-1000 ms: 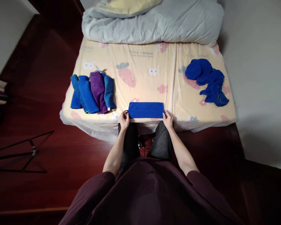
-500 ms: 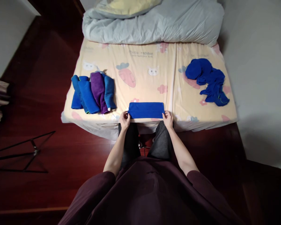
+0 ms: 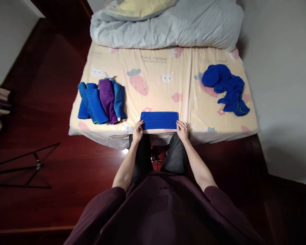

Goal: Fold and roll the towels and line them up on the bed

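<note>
A blue cloth folded into a flat rectangle (image 3: 159,120) lies at the near edge of the bed, in front of my knees. My left hand (image 3: 138,130) is at its left end, fingers closed on the edge. At the right end my right hand (image 3: 182,129) has its fingers together on the cloth's edge. Rolled cloths in blue and purple (image 3: 107,100) lie side by side on the left part of the bed. On the right part is a crumpled blue cloth pile (image 3: 228,86).
The bed (image 3: 158,90) has a patterned sheet, with a bunched grey quilt (image 3: 168,30) across its far side. A black tripod (image 3: 37,166) stands on the floor at the left. A wall (image 3: 283,85) runs along the right.
My left hand has shifted slightly right and up, its fingers now lying over the cloth's left end. The fingers of my right hand have flattened a little on the right end.
</note>
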The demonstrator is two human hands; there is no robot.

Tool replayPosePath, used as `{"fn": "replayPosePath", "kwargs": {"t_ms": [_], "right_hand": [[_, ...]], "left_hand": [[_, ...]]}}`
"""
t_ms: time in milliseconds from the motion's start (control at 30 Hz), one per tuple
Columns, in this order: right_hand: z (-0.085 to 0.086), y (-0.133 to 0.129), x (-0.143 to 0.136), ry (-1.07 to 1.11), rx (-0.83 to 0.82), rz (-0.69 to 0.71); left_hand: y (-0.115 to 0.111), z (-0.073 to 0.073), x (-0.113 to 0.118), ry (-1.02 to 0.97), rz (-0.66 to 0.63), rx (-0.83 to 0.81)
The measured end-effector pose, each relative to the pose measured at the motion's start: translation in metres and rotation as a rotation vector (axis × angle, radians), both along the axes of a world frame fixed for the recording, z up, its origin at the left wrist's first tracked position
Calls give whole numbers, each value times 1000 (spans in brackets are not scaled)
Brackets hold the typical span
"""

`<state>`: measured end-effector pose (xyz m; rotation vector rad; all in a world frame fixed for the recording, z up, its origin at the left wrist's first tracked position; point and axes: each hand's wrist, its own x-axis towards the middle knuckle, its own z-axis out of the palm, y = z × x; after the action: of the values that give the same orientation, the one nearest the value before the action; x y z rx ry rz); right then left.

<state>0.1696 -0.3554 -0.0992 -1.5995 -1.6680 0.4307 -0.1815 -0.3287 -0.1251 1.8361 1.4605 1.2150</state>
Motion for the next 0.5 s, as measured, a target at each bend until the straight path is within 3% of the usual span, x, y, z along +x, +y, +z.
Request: {"fn": "replayPosePath", "kwargs": {"t_ms": [200,333,500], "right_hand": [[6,-1,-2,-41,-54,56],[8,-2,0,-81,-66,95],[5,-1,0,-73,-54,85]], "left_hand": [[1,6,-1,18,-29,-107],[3,6,-3,78,-88,-89],[3,5,-3,70,-75,-74]]}}
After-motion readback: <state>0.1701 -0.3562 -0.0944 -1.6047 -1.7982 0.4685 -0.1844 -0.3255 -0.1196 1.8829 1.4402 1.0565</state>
